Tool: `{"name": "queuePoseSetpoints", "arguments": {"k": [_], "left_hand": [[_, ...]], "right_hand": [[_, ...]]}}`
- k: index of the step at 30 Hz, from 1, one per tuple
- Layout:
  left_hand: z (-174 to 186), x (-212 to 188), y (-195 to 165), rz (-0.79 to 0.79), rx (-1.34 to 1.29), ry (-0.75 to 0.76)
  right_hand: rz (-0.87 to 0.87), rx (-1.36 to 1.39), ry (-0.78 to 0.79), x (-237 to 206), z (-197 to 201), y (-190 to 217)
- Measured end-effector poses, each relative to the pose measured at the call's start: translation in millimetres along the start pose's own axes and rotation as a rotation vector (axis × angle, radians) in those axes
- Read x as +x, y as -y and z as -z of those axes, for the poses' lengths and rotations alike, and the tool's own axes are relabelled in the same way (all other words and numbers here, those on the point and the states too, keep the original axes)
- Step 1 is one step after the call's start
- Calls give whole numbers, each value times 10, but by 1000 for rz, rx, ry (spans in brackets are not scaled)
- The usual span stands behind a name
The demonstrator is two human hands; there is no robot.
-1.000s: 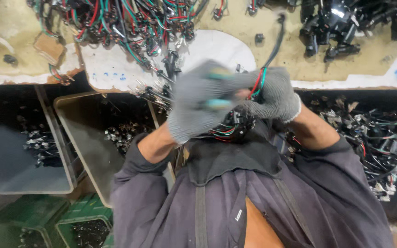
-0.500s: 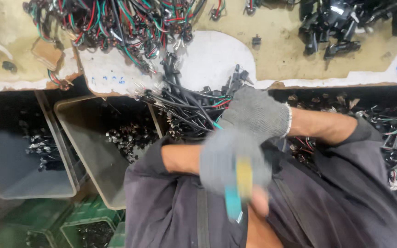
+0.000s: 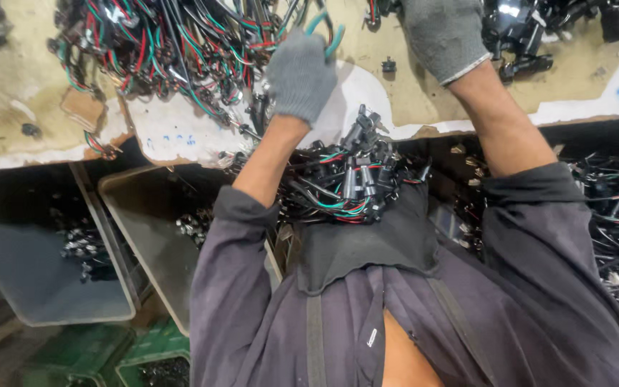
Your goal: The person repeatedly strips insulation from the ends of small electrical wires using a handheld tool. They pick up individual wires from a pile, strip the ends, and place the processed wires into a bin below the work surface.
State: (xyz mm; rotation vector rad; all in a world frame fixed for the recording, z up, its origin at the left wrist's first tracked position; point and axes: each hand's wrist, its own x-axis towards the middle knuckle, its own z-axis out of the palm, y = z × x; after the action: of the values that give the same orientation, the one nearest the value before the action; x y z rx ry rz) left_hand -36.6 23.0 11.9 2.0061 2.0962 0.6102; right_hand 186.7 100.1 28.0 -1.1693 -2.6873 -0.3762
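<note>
Left hand: gloved left hand [image 3: 300, 75] is reaching up onto the workbench [image 3: 8, 122], fingers clenched around the teal-handled cutters [image 3: 324, 29]; handles are sticking out above the knuckles at the edge of the wire tangle.
Right hand: gloved right hand [image 3: 444, 34] is reaching further up the bench, palm down; fingertips are running out of the top of the picture, so cannot tell whether it is gripping anything.
Cutters: sitting in the left hand, over the bench, just beside the white patch [image 3: 180, 129] on the bench top.
Wire pile: big heap of red, green and black wire harnesses [image 3: 159, 50] is lying on the bench, up left of the left hand, touching it.
Lap bundle: bunch of black connectors with wires [image 3: 352, 183] is resting at the bench edge, between the two forearms, against the dark apron [image 3: 367, 244].
Black parts: black connector pieces [image 3: 524, 43] are lying just right of the right hand; one small black piece [image 3: 389, 66] is sitting alone between the hands.
Bins: grey bin [image 3: 44, 287] and a tan bin [image 3: 152, 229] are standing under the bench on the left, each holding a few small dark parts; green crates [image 3: 73, 358] are below them.
Right side: more loose wires with white connectors [image 3: 617, 229] are lying under the bench edge, right of the right sleeve.
</note>
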Motion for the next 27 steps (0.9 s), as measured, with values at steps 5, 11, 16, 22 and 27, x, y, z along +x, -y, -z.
{"name": "queuePoseSetpoints", "arguments": {"k": [5,11,16,22,27], "left_hand": [[255,-147,-63,3,2,-82],[4,-72,141,37,-111,52],[-73,-74,201,3,-169,-23],[95,-103,272,58,-165,178],[-22,-283,155,35,-110,39]], "right_hand": [[34,524,-296,-168,99,-60],[-247,1063,-584,-172,418,136],[-265,1265,-511,-468,595,468],[-102,1003,-355,-666,672,540],[-144,958,-258,-797,669,688]]}}
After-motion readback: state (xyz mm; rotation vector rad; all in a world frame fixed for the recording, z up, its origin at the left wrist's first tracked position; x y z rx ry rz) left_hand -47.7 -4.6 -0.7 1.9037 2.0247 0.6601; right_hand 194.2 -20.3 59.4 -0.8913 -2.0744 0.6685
